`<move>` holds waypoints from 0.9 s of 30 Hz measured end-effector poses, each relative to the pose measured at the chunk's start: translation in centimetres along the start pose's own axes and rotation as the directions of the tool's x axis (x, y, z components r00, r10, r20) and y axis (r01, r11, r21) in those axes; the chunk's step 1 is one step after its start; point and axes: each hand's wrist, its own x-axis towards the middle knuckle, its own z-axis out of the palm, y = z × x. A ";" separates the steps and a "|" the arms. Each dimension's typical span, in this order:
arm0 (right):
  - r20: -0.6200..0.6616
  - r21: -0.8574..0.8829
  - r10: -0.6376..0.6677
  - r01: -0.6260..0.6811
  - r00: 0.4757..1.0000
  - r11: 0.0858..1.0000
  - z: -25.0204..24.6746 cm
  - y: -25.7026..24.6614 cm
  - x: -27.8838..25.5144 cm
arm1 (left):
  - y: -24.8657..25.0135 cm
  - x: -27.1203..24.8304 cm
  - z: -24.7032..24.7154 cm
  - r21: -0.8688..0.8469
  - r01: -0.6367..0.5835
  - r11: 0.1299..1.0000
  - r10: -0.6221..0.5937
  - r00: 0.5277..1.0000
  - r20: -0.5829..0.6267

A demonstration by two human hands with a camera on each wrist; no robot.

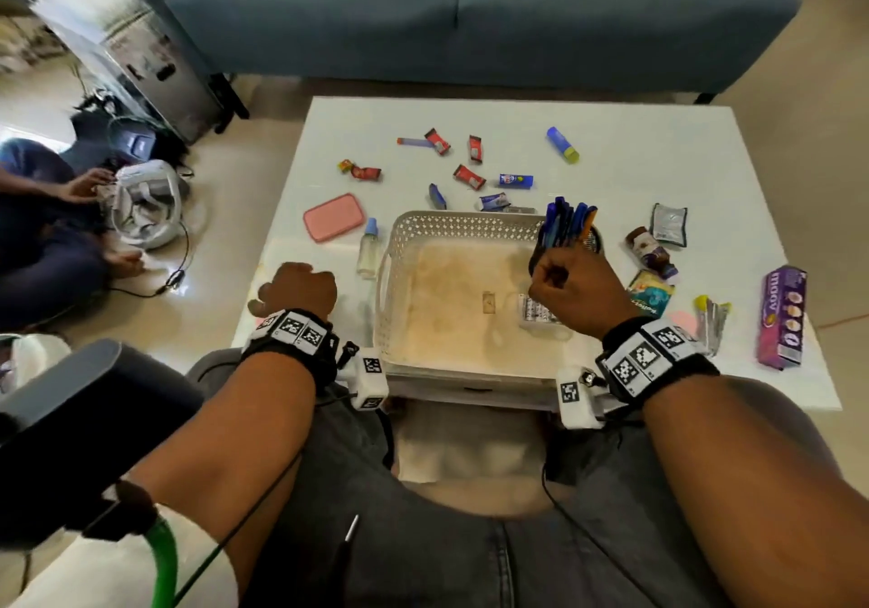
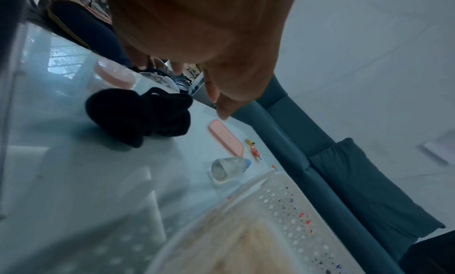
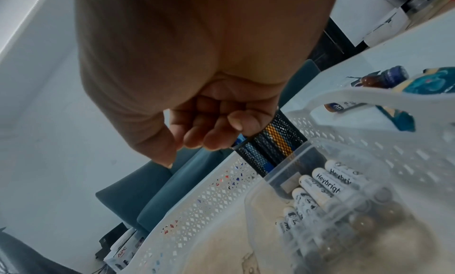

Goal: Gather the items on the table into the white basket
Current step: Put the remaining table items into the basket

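my right hand (image 1: 571, 290) grips a black mesh pen holder (image 3: 270, 142) full of blue pens, held over the far right corner of the white basket (image 1: 451, 226), above a clear box of markers (image 3: 327, 198) lying inside it. my left hand (image 1: 298, 290) hangs loosely curled, holding nothing, above the white table (image 1: 658, 156) left of the basket, near a black cloth (image 2: 138, 114).

The right hand (image 1: 571, 290) holds a black mesh cup of blue pens (image 1: 566, 226) over the white plastic basket (image 1: 451, 226). The left hand (image 1: 301, 287) rests on the white table (image 1: 635, 170).
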 end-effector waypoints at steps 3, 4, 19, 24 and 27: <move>-0.033 0.021 0.028 -0.027 0.999 0.999 -0.2 -0.4 -1.2 | -0.2 -0.5 0.7 0.059 -0.162 0.985 0.145 0.965 0.220; -0.035 0.017 0.030 -0.030 0.999 0.999 -0.3 -0.4 -1.6 | 0.2 -1.1 0.3 0.128 -0.224 0.966 0.185 0.948 0.257; 0.025 0.214 -0.019 0.013 1.000 0.977 -0.8 -2.4 -5.7 | 9.0 -16.1 -2.5 -0.651 -0.522 0.551 0.835 0.334 0.437; 0.103 0.079 0.013 -0.022 0.995 0.997 -0.2 -0.3 -6.0 | 9.1 -16.6 1.9 -0.673 -0.394 0.626 0.779 0.331 0.532; 0.017 -0.100 0.180 -0.178 0.983 0.979 -0.9 1.8 -5.4 | 9.5 -16.3 3.5 -0.610 -0.392 0.689 0.725 0.387 0.570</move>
